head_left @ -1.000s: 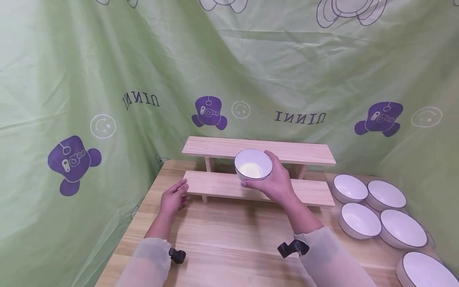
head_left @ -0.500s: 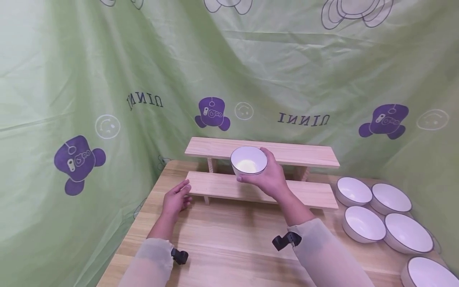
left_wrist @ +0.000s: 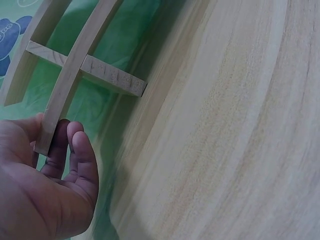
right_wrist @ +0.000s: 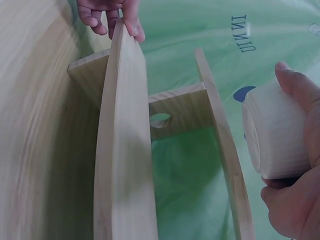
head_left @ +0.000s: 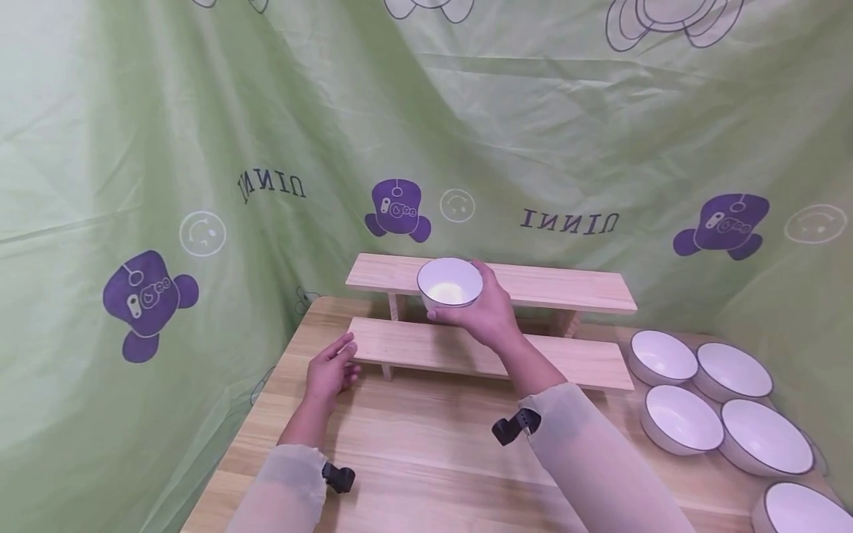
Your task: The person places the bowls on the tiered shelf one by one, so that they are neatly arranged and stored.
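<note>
My right hand (head_left: 492, 314) grips a small white bowl (head_left: 449, 285) with a dark rim, thumb at the near side and fingers behind it. The bowl is upright in the air, overlapping the front edge of the upper board (head_left: 553, 285) of a two-tier wooden shelf. In the right wrist view the bowl's underside (right_wrist: 277, 132) faces the camera, beyond the boards. At the left end of the lower board (head_left: 426, 346), my left hand (head_left: 329, 370) pinches the wood. The left wrist view has its thumb above the board end (left_wrist: 47, 132) and its fingers beneath.
Several more white bowls with dark rims stand at the right of the wooden table (head_left: 413, 459), among them a front one (head_left: 683, 418) and a back one (head_left: 663, 355). A green patterned curtain (head_left: 320, 133) hangs close behind and along both sides.
My right hand has carried the bowl a little left and farther back, from over the lower board toward the upper one. The left hand keeps its place on the board end.
</note>
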